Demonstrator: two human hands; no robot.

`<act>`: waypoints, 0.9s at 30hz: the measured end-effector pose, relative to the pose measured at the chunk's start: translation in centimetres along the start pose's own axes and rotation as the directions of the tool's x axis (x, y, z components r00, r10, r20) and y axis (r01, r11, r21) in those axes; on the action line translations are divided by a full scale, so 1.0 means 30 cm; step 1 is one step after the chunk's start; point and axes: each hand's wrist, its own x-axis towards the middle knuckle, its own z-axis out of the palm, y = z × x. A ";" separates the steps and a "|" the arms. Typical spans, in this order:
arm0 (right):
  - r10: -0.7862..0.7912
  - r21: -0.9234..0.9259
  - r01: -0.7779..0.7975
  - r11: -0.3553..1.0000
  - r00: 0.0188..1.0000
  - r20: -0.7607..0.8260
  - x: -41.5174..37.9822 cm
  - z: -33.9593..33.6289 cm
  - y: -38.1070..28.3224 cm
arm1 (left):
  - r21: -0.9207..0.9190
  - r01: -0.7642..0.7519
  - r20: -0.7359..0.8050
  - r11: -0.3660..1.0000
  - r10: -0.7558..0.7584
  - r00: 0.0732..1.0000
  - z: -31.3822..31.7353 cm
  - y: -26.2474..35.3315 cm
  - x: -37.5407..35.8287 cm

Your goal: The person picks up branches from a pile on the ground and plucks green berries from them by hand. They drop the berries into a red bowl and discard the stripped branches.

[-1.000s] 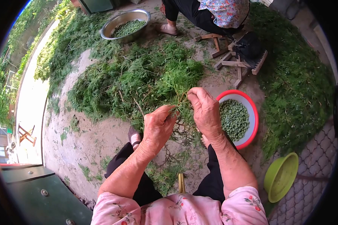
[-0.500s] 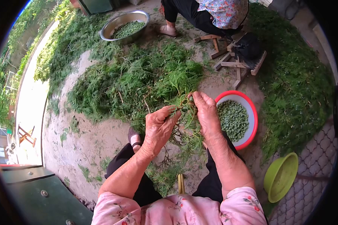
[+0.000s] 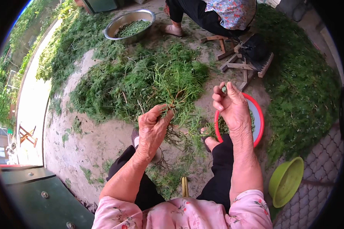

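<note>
My left hand (image 3: 155,126) is closed around the stem of a leafy green conifer sprig (image 3: 176,101), whose fronds fan out above and to the right of the fingers. Between the thumb and fingers of my right hand (image 3: 232,107) is a small pale-green cone (image 3: 224,89). That hand is raised over the near-left part of a white basin with a red rim (image 3: 260,122), partly covering it. Many similar green cones (image 3: 222,125) lie in the basin. Below my left hand, thin twigs hang toward the ground.
A heap of cut green branches (image 3: 114,84) lies in front of me, another pile (image 3: 298,91) on the right. A metal bowl (image 3: 110,31) of green cones stands at the back left. Another person (image 3: 202,15) sits near wooden stools (image 3: 237,65). A lime-green basin (image 3: 286,182) is tilted at right.
My right hand has moved up and right, away from the sprig, with a cone in its fingertips. My left hand has shifted slightly left and down, still holding the sprig.
</note>
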 end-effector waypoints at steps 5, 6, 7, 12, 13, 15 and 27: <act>-0.015 0.030 0.012 0.999 0.997 0.081 -0.020 0.035 0.004 | 0.149 -0.132 -0.074 0.980 0.144 0.987 0.024 -0.004 0.009; -0.015 0.030 0.012 0.999 0.997 0.082 -0.033 0.060 0.006 | 0.239 -0.142 -0.074 0.960 0.164 0.984 0.028 0.018 0.006; -0.013 -0.008 0.014 1.000 0.990 0.143 -0.045 0.081 0.010 | 0.327 -0.151 -0.072 0.933 0.184 0.980 0.034 0.035 0.005; 0.182 -0.576 0.034 0.817 0.932 0.313 -0.099 0.138 0.096 | 0.322 -0.139 -0.067 0.937 0.169 0.983 0.046 0.004 0.009; 0.182 -0.576 0.035 0.817 0.931 0.315 -0.096 0.127 0.117 | 0.244 -0.103 -0.089 0.964 0.128 0.988 0.043 -0.008 0.013; 0.198 -0.613 -0.133 0.779 0.979 0.039 -0.079 0.091 0.165 | 0.111 -0.007 -0.075 0.994 0.016 0.997 0.041 0.020 0.009; -0.064 -0.652 0.049 0.757 0.998 0.000 -0.059 0.114 0.194 | -0.224 0.207 0.018 0.952 -0.209 0.978 0.054 0.062 0.008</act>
